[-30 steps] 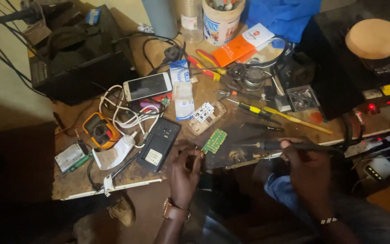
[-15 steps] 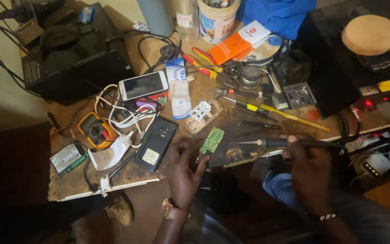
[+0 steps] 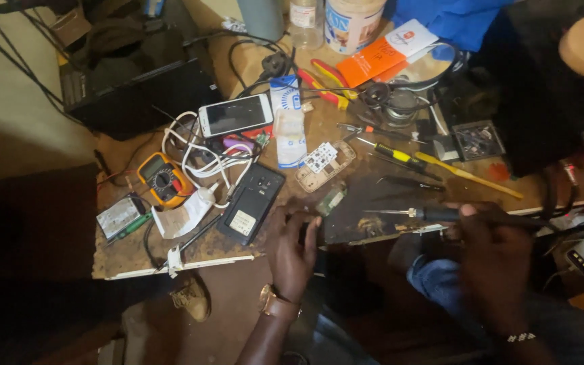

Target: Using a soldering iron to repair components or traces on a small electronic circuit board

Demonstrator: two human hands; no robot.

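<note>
While both hands work at the bench edge [image 3: 190, 265], right hand [image 3: 491, 253] grips soldering iron [image 3: 417, 214], left hand [image 3: 292, 247] pinches circuit board [image 3: 332, 199].

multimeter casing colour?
Yellow-orange multimeter with a dark face, left on the bench; head view.

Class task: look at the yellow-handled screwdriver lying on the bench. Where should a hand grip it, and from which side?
Grip the yellow-and-black handle of the screwdriver, coming from above. It lies flat and slanted, thicker there than its thin shaft, with bare bench beside it.
</note>
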